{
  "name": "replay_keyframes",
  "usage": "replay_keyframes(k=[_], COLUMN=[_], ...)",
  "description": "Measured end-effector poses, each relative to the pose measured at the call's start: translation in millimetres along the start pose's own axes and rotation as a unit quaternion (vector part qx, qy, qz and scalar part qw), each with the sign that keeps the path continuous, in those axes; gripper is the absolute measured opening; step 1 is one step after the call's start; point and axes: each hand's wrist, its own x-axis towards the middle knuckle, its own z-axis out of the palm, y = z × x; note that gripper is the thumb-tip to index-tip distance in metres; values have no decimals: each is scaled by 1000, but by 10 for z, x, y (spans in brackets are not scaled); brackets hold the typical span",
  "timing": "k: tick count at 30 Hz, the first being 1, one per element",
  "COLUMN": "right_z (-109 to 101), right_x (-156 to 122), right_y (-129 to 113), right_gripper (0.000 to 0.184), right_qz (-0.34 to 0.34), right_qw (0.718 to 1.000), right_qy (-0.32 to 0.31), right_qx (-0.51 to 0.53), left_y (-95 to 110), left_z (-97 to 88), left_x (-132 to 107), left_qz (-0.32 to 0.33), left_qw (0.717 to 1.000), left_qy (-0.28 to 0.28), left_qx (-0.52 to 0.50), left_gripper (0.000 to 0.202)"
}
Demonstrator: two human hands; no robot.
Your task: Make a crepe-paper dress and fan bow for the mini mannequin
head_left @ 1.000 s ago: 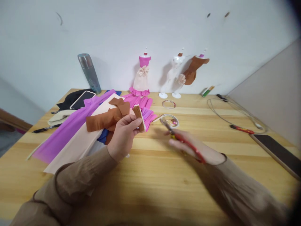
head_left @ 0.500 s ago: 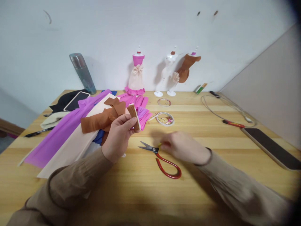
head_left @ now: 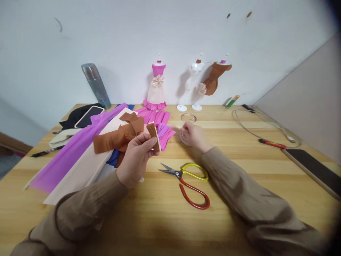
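Observation:
Between the thumb and fingers of my left hand (head_left: 136, 154) is a small folded strip of brown crepe paper (head_left: 152, 135) with a white edge. My right hand (head_left: 196, 137), somewhat blurred, is closed at a roll of white tape (head_left: 183, 137) on the table and covers most of it. Scissors (head_left: 178, 173) with one yellow and one red handle lie with blades parted, in front of my right hand. Left of my left hand are a larger brown crepe piece (head_left: 112, 138) and pink pleated paper (head_left: 166, 135).
Purple paper (head_left: 71, 149) and cream paper (head_left: 77, 170) spread leftward. At the back stand a pink-dressed mannequin (head_left: 158, 83), a white mannequin (head_left: 195, 76) and a brown-dressed one (head_left: 214, 78), plus a bottle (head_left: 96, 85). A phone (head_left: 311, 169) and a cable (head_left: 246, 129) lie right.
My right hand has moved from the scissors' yellow handle, now uncovered, forward to the tape roll. My left hand keeps its hold on the folded brown strip.

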Motion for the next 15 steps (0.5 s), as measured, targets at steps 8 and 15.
replay_keyframes(k=[8, 15], right_z=[-442, -359], right_x=[11, 47], right_y=[191, 222], right_gripper=[2, 24], right_qz=[74, 102], right_qw=[980, 984], right_qy=[-24, -33], right_qx=[185, 143], left_y=[-39, 36], left_z=[-17, 81], left_x=[-6, -98], left_qz=[-17, -21], left_qw=[1000, 1000], left_qy=[-6, -4], left_qx=[3, 19], left_gripper=[30, 27])
